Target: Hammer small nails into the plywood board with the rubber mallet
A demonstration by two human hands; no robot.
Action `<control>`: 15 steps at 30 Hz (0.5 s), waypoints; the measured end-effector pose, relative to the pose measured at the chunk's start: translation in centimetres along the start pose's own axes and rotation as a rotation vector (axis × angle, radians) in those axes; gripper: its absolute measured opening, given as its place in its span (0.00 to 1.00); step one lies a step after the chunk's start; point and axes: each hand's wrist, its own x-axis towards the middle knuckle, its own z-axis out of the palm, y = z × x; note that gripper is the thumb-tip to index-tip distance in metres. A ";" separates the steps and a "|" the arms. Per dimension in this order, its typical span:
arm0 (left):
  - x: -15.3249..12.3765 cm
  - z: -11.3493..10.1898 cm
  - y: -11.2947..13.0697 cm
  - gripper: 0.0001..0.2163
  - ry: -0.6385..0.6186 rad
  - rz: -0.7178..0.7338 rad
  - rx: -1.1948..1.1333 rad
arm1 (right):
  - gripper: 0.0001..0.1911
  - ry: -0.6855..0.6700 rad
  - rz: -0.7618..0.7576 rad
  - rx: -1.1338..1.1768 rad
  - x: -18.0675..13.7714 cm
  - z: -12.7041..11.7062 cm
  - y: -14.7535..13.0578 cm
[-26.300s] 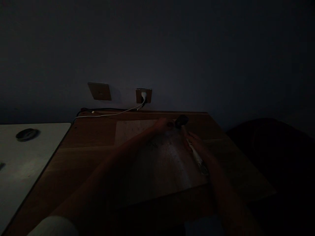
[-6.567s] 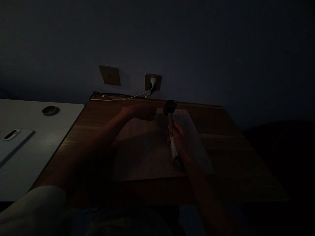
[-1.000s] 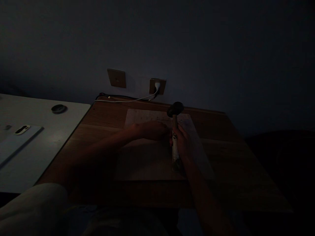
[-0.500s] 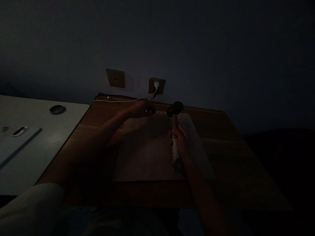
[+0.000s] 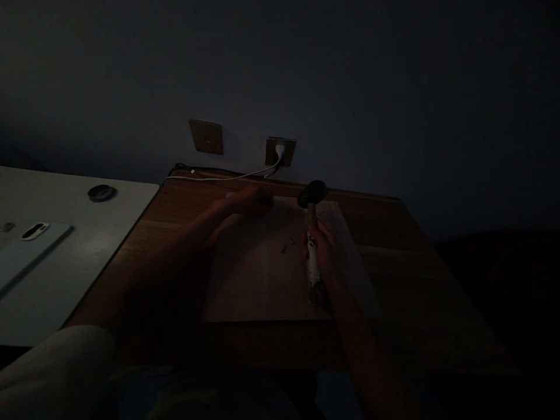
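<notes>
Left grip (image 5: 254, 200) has moved from beside the right grip (image 5: 326, 251) to farther off and leftward

A second ago it covered the spot just left of the right grip; now two small, slim, metallic fasteners (image 5: 291, 240), nails or screws, show loose there on a pale rectangular wooden board (image 5: 245, 291), itself on a brown wooden surface (image 5: 389, 262). The right grip is wrapped round the worn, whitish handle of a black-headed hammer (image 5: 312, 268), the head pointing away beyond it. The left grip curls at the board's far edge; whether it pinches anything is too dark to tell.

The step in hand looks like positioning at that edge, hammer ready. A strike from here would call for a steady left grip, fingertips clear of the head, and a short, controlled tap.
</notes>
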 end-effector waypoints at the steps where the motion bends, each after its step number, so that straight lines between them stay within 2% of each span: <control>1: -0.1 0.1 -0.2 0.06 -0.004 -0.010 -0.035 | 0.18 -0.006 0.002 -0.003 0.0 0.0 0.0; 8: -0.9 1.6 -0.7 0.09 0.121 -0.064 -0.133 | 0.18 -0.047 0.027 -0.037 -0.1 0.1 0.2; 13: -1.3 1.9 -0.3 0.10 0.119 -0.038 -0.126 | 0.18 -0.096 0.037 -0.051 -0.1 0.7 -0.3; 15: -1.4 1.9 -0.3 0.14 0.137 -0.021 -0.132 | 0.17 -0.120 0.057 -0.059 0.1 1.4 -0.6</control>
